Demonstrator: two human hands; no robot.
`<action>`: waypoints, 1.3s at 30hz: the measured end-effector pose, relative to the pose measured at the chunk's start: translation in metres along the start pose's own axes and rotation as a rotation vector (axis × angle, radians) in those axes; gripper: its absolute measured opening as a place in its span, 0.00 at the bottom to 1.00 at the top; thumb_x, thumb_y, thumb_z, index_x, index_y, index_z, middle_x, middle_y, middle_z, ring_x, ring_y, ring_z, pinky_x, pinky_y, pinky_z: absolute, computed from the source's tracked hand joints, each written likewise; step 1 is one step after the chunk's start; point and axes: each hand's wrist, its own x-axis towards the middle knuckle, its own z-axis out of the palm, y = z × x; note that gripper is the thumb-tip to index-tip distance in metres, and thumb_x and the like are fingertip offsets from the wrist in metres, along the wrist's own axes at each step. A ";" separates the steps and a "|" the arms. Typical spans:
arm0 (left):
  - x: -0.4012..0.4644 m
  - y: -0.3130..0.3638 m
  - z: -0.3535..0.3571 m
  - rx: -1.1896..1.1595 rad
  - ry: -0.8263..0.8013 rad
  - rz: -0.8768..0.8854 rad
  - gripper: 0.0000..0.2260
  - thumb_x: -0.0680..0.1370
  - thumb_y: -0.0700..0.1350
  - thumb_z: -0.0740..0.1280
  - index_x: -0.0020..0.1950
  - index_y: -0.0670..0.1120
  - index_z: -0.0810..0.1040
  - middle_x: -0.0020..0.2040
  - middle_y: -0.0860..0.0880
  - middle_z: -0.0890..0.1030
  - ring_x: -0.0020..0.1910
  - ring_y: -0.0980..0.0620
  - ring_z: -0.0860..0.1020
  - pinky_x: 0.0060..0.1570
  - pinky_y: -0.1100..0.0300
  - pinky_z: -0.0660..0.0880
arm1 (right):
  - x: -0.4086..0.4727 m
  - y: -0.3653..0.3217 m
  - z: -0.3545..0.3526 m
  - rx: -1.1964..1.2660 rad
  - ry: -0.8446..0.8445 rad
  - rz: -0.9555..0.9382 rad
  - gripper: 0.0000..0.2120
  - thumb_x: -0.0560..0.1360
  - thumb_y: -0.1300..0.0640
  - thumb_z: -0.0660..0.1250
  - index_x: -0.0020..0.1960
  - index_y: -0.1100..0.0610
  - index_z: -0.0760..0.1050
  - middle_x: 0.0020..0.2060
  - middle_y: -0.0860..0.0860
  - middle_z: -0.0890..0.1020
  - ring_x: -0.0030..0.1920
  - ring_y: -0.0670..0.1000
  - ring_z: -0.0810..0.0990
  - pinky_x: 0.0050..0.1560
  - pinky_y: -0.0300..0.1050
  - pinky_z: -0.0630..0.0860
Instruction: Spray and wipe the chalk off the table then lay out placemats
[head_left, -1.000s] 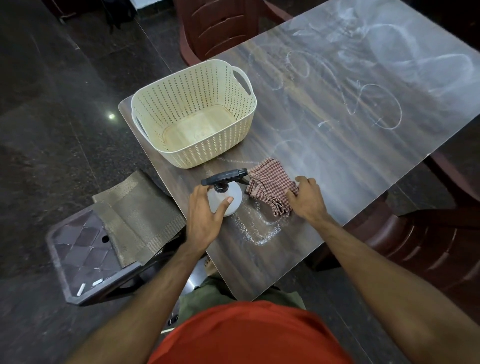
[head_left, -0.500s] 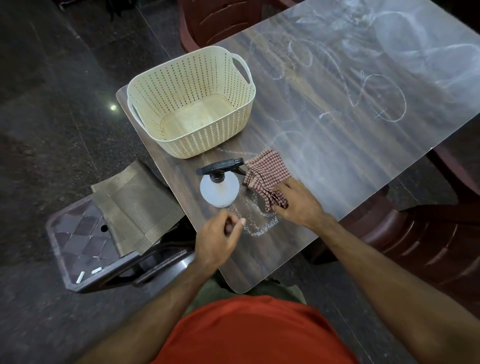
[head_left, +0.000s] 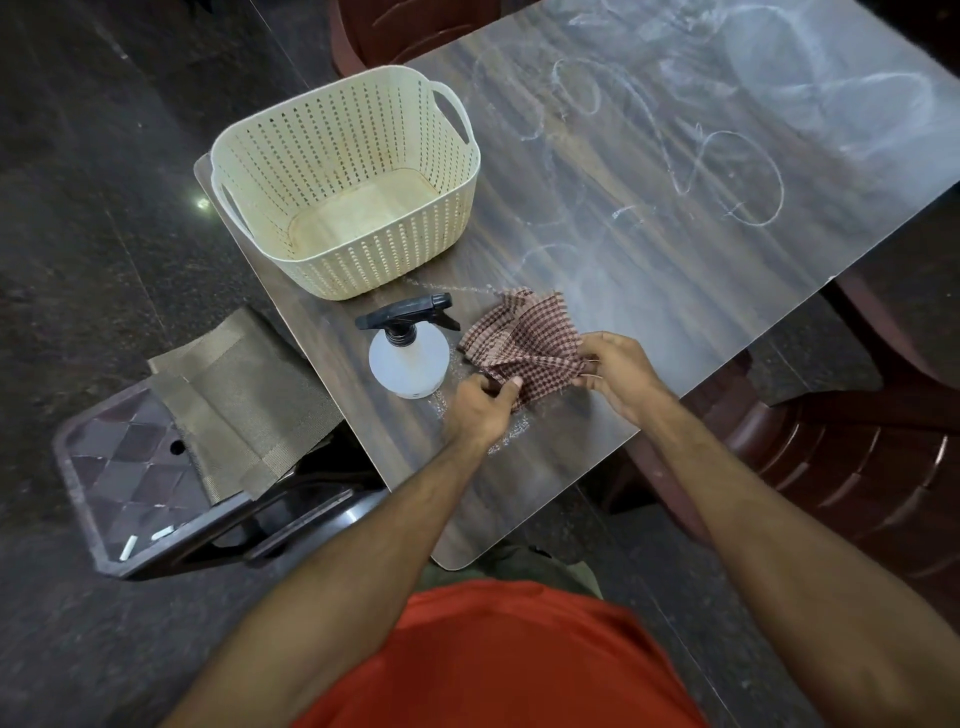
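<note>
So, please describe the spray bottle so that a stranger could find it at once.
On the wooden table, look at the near corner in front of the cream basket. The spray bottle stands there, just left of the checked cloth. It alone has a round white body and a black trigger head.

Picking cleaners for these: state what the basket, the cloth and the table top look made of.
Basket: matte cream moulded plastic, judging by its perforated walls. Cloth: soft woven fabric, checked and creased. Table: glossy wood-grain surface, probably laminate; it reflects light.
</note>
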 end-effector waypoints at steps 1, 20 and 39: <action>0.001 0.004 0.000 0.009 -0.002 0.000 0.14 0.78 0.56 0.68 0.39 0.48 0.75 0.35 0.51 0.80 0.35 0.50 0.78 0.38 0.59 0.73 | 0.001 -0.003 -0.005 0.068 0.023 0.021 0.07 0.77 0.69 0.60 0.44 0.63 0.74 0.35 0.54 0.79 0.30 0.48 0.76 0.27 0.37 0.75; -0.002 -0.013 -0.015 0.191 0.068 0.007 0.12 0.77 0.55 0.67 0.45 0.47 0.75 0.42 0.49 0.81 0.43 0.48 0.78 0.42 0.57 0.71 | 0.024 0.042 -0.071 -1.433 -0.279 -0.895 0.26 0.71 0.41 0.72 0.63 0.54 0.76 0.63 0.54 0.74 0.61 0.56 0.74 0.58 0.54 0.74; -0.033 -0.008 -0.025 0.687 0.043 0.141 0.14 0.79 0.57 0.64 0.49 0.46 0.77 0.48 0.46 0.82 0.50 0.44 0.80 0.48 0.52 0.76 | 0.048 0.020 -0.056 -0.900 0.272 -0.360 0.18 0.73 0.43 0.71 0.50 0.57 0.75 0.43 0.54 0.80 0.44 0.52 0.78 0.41 0.44 0.71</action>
